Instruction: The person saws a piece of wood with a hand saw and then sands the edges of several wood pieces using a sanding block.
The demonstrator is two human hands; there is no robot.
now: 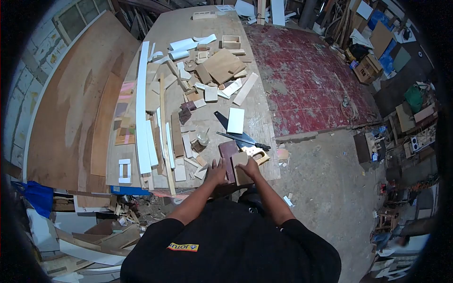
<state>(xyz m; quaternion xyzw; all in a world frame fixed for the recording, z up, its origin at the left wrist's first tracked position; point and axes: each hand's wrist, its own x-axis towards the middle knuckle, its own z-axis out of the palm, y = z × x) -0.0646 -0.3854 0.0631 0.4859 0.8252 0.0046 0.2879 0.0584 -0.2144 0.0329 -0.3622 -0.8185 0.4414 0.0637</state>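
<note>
My left hand [217, 173] holds the left side of a maroon wooden board [228, 152] at the table's near edge, fingers spread along it. Right beside that board, my right hand [250, 168] grips a tan wooden block [241, 175], thumb across its top face. Just beyond my hands lies a handsaw with a yellow handle [260, 156]. A white rectangular block [235, 120] rests over the dark saw blade. Close to the saw is a long, thin black tool [243, 140].
Wood offcuts [210, 93] and a square plywood piece [222, 66] are heaped mid-table. Long white strips [143, 108] run along the left side. A clear cup [203, 138] stands ahead of my left hand. Large plywood sheets [71, 108] lean against the left wall.
</note>
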